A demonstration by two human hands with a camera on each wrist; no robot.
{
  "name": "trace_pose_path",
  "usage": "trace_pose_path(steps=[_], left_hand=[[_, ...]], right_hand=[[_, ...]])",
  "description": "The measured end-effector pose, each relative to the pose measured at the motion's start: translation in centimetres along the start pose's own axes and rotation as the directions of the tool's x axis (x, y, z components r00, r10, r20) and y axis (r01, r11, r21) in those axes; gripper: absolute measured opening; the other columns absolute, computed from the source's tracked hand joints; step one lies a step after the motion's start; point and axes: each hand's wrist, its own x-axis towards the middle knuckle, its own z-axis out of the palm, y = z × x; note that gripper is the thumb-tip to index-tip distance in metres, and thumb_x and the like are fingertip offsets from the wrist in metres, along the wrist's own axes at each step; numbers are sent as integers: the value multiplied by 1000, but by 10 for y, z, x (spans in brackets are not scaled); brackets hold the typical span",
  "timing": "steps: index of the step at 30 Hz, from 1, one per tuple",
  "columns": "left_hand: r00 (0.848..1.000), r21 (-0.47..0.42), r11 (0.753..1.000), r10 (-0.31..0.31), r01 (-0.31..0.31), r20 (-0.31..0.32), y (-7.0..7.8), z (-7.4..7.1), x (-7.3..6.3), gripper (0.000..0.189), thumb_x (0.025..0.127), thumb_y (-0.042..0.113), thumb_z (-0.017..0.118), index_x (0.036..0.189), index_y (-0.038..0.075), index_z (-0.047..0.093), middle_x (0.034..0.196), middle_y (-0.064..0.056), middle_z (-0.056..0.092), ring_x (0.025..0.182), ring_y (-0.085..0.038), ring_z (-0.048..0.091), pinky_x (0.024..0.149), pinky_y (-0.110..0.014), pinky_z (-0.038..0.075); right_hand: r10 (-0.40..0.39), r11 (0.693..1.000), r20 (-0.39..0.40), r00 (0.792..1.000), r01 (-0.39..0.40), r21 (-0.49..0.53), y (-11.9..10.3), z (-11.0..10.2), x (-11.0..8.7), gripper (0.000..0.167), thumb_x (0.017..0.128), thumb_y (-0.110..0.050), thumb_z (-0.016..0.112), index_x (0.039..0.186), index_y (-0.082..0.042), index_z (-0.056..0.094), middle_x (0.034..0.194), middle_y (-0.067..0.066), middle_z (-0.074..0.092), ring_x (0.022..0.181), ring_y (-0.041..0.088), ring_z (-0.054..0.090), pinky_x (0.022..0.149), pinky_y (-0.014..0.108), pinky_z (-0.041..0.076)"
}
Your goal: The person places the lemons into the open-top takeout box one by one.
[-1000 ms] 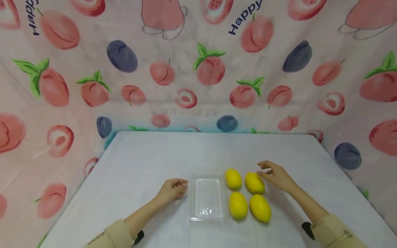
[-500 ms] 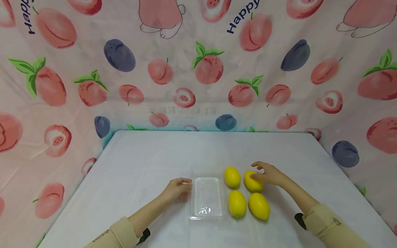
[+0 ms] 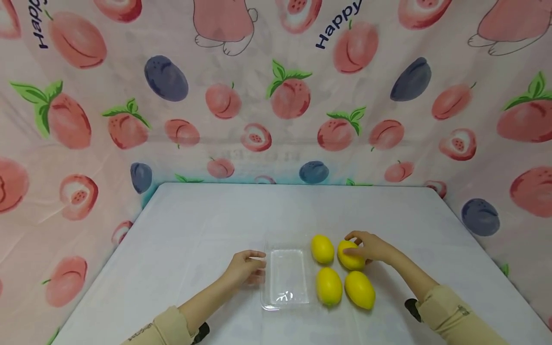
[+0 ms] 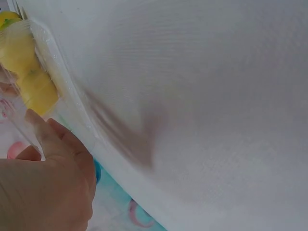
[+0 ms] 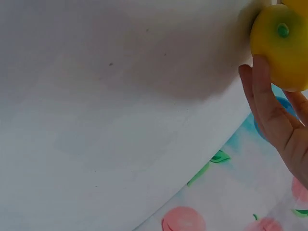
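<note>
My right hand (image 3: 370, 247) is around the far right yellow lemon (image 3: 350, 258), with the thumb across its near side and the other fingers over its far side. In the right wrist view, fingers (image 5: 263, 91) lie against the lemon (image 5: 281, 53), whose green end shows. My left hand (image 3: 242, 268) is at the left rim of a clear plastic container (image 3: 265, 299), fingers extended at its edge. The left wrist view shows the fingers (image 4: 45, 132) right by the container's clear wall (image 4: 67, 79), with yellow lemons visible through it.
Just right of the container lie a far left lemon (image 3: 322, 249), a near left lemon (image 3: 329, 286) and a near right lemon (image 3: 360, 290), close together. They rest on a white-covered table (image 3: 207, 215). A fruit-print cloth (image 3: 258, 105) hangs behind and at both sides.
My right hand has moved left and down onto the far right lemon, and its fingers have closed around it. My left hand has come slightly right, up to the container's rim.
</note>
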Motion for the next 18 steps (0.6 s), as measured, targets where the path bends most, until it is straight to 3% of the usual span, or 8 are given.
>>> trace_pose_path(steps=[9,18], left_hand=[[1000,-66,998,-17,17,1,4,-1,-1,42,85,2,58,125,-10,51,85,-7,59,67,-12,61,64,-29,60],[1000,-79,997,1,0,14,6,-4,-1,42,84,-1,58,125,-12,51,79,-4,61,64,-9,59,62,-27,60]], right_hand=[[-14,1000,-28,1000,14,20,-1,1,-2,50,88,-28,65,122,4,50,102,22,55,71,19,55,56,32,57],[-28,995,-99,995,37,92,-4,-3,0,52,90,-29,62,127,4,47,110,27,53,83,23,56,60,34,58]])
